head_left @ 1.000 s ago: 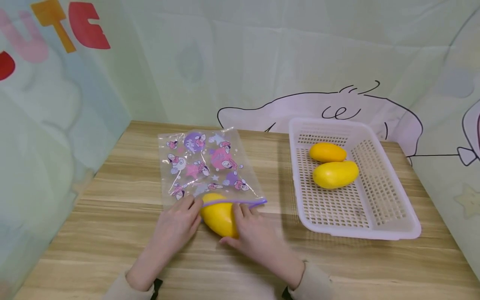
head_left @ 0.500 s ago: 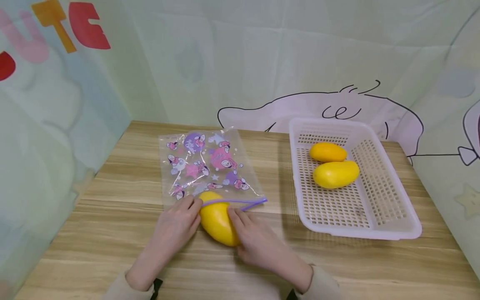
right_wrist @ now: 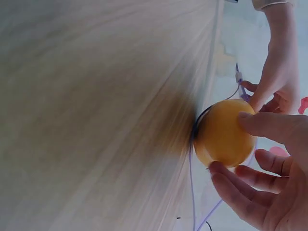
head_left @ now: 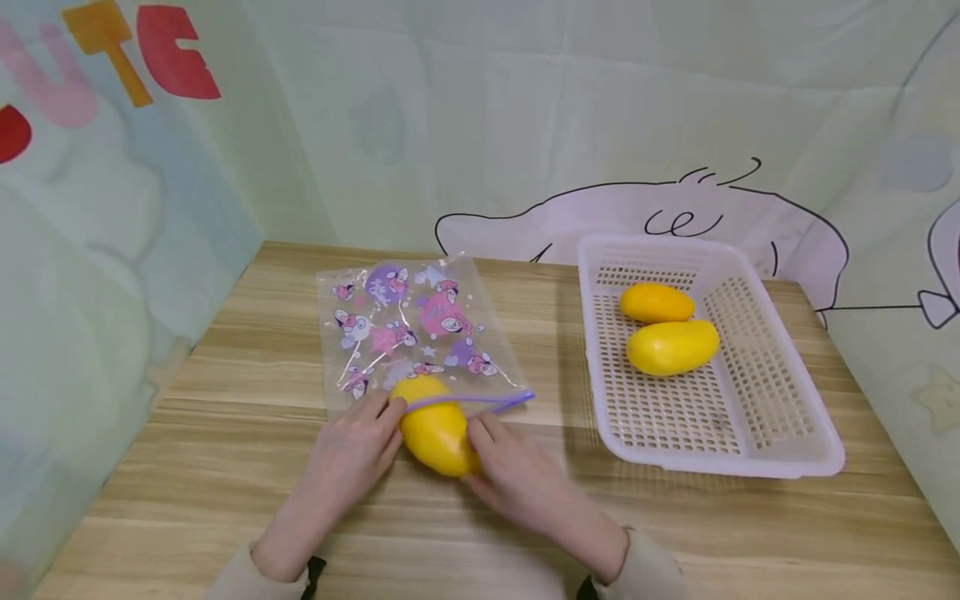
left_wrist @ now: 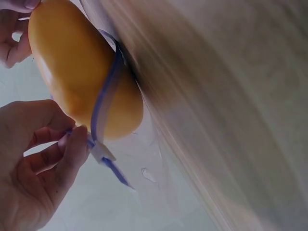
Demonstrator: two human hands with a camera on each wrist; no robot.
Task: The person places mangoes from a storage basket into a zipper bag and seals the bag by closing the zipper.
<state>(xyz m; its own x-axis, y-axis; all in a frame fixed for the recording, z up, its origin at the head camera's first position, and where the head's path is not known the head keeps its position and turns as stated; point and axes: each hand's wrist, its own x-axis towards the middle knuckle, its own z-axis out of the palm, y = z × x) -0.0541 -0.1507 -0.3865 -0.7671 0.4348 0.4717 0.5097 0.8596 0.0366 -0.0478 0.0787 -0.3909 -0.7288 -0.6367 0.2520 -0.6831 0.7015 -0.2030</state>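
At the mouth of the printed bag (head_left: 397, 329), the mango (head_left: 437, 437) lies slightly farther past the purple strip (head_left: 480, 399) than a moment ago, so more seems inside; the left hand (head_left: 352, 442) pinches the strip, the right hand (head_left: 521, 479) grips the mango's near end.

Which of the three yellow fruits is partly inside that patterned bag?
The fruit between the left hand and right hand: its far end reaches past the purple strip into the bag. The other two fruits lie in the white basket.
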